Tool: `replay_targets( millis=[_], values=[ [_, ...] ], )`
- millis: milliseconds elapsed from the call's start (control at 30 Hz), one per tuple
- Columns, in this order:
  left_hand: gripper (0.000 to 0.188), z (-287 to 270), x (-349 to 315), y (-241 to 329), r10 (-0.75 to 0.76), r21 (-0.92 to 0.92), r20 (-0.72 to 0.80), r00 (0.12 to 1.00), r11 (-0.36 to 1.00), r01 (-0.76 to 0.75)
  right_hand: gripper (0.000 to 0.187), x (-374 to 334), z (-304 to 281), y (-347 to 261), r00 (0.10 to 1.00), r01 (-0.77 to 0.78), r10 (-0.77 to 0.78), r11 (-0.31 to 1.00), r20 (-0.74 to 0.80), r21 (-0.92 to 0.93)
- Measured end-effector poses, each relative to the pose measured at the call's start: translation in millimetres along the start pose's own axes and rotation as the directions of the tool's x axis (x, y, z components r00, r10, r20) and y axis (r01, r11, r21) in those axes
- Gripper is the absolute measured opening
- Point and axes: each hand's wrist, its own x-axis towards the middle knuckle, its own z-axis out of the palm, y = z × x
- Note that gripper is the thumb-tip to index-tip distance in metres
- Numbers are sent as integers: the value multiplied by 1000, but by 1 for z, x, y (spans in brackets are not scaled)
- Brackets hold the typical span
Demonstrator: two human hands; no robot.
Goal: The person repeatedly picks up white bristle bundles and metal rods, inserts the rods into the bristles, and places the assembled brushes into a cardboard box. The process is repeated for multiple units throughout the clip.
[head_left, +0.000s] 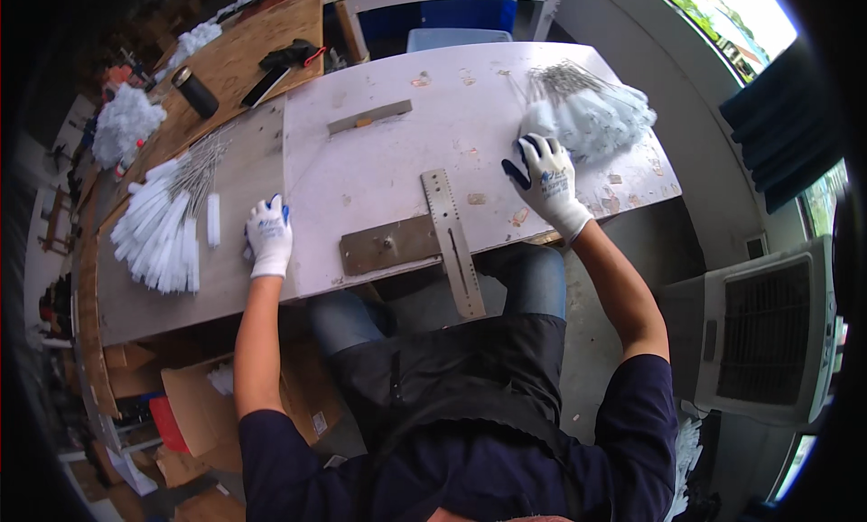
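White strips (161, 224) lay on the table (361, 179) at left, a white bundle (591, 120) at right; neither was surely finished. The right hand (545, 174) was spread; the left hand (269, 236), I could not tell.

We have 1 bundle of wire-stemmed pieces (158, 228) left of our left hand (269, 236) and a 2nd bundle (587, 120) just beyond our right hand (546, 181). Between our 2 hands, on the table (379, 179), lie a plate (379, 248) and, at its right end, a slotted bar (445, 244) jutting over the near edge. A bottle (195, 92) and phone (265, 87) lie beyond our left hand.
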Motion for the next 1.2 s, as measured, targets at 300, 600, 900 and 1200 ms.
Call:
replay_targets(
  millis=[300, 600, 900, 1200],
  values=[
    [17, -30, 29, 81, -21, -763, 567, 823, -389, 516, 25, 18, 42, -174, 935, -222, 5, 788, 355, 574],
    [21, -38, 36, 133, 116, -552, 570, 813, -679, 484, 44, 35, 90, -193, 663, -572, -17, 633, 748, 522],
    [31, -33, 55, 139, 227, -683, 602, 766, -351, 641, 34, 41, 78, -180, 645, -710, 42, 403, 763, 578],
    [23, -18, 43, 142, 133, -734, 587, 799, -328, 594, 35, 35, 78, -184, 761, -302, -78, 836, 644, 459]
  ],
)
